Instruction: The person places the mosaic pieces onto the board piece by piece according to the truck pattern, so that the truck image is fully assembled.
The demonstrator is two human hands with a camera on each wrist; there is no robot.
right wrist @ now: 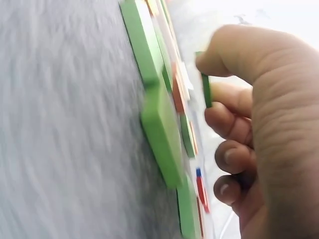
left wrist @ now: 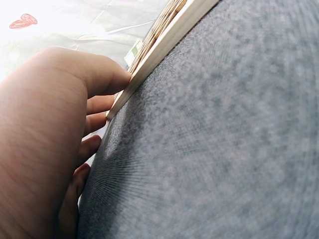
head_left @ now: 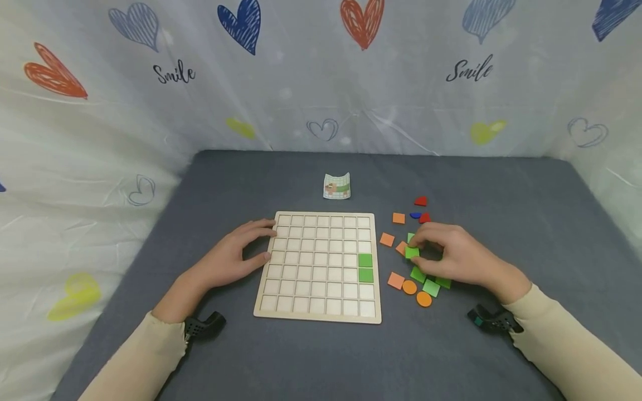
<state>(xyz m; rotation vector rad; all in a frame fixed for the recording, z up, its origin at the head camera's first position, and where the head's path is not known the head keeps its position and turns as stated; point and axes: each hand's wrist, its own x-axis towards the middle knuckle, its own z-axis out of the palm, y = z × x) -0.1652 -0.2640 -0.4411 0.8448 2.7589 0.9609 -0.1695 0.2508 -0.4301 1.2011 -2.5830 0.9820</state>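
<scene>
A square wooden grid board [head_left: 317,318] lies on the grey tabletop. Two green square tiles, an upper one [head_left: 365,260] and a lower one [head_left: 365,275], fill neighbouring cells in its rightmost column. My left hand [head_left: 228,256] rests at the board's left side, thumb and fingertips against the edge, as the left wrist view also shows. Between thumb and fingers, my right hand [head_left: 458,256] pinches a green square tile [head_left: 412,253] over the loose pieces right of the board. In the right wrist view this tile [right wrist: 206,89] is seen edge-on, raised above the others.
Loose green tiles [head_left: 431,288], orange squares [head_left: 395,280], orange discs [head_left: 423,299], red pieces [head_left: 421,201] and a blue piece [head_left: 415,215] lie right of the board. A small picture card [head_left: 336,187] sits behind it. A heart-printed curtain [head_left: 321,83] hangs beyond the table.
</scene>
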